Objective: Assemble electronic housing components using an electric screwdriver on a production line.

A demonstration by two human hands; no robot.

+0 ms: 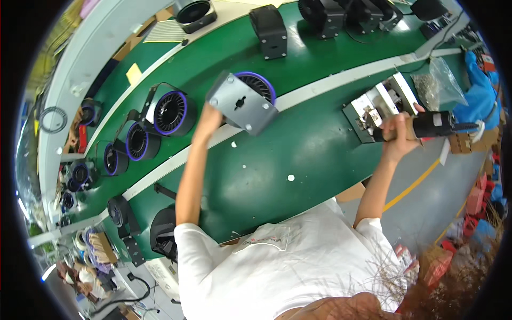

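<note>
My left hand is closed on the left side of a round fan with a purple ring, whose flat grey mounting bracket faces up. The unit is held tilted above the pale rail that crosses the bench. Most of its fingers are hidden behind the bracket. Over at the right, my right hand wraps round a black electric screwdriver lying almost level. The screwdriver's front end points left, close against a metal screw feeder.
Several purple-ringed fans line the green bench at left. Black bracketed units stand along the back. A clear bag of small parts lies beside the feeder. A black belt-like strap and black bag are near left.
</note>
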